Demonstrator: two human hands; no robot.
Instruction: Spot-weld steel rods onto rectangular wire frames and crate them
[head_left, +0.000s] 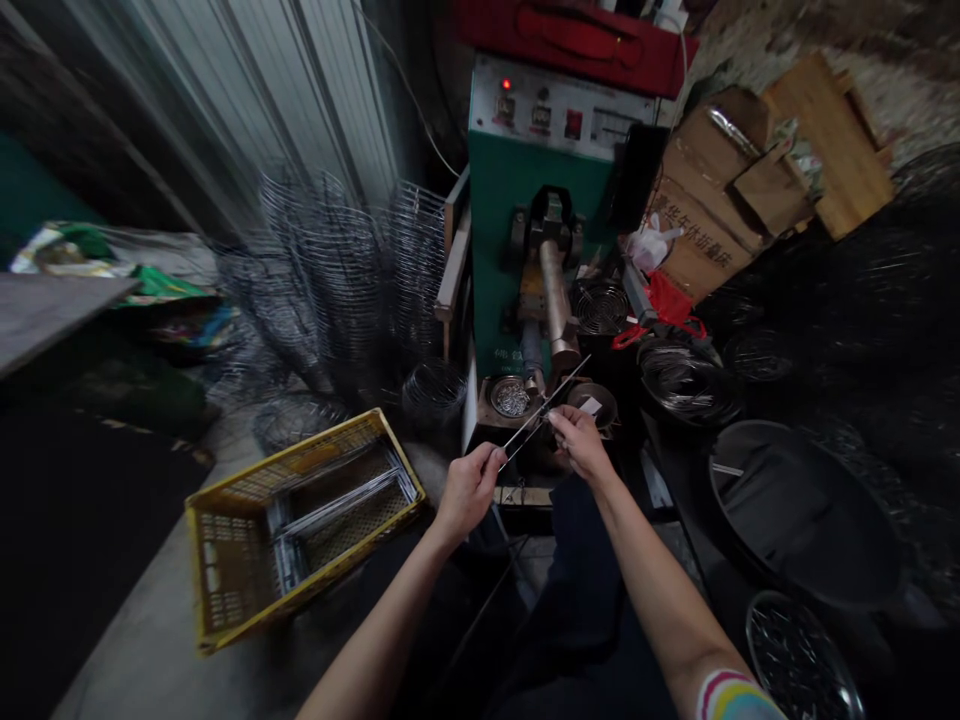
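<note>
My left hand is closed on the near end of a thin metal wire piece. It slants up to the right, and its strands run close together. My right hand pinches the same piece farther along, with a far tip sticking out beyond the fingers. The wire is just in front of the lower metal arm of a green machine, whose thick upper rod points down towards it. Beside the wire, a round dish of small shiny metal parts stands on the left. Another dark dish is on the right.
A yellow plastic crate holding metal rods is on the floor at left. Stacks of wire baskets stand behind it. At right are coiled wire rings, a dark round tray, a bowl of metal pieces and a cardboard box.
</note>
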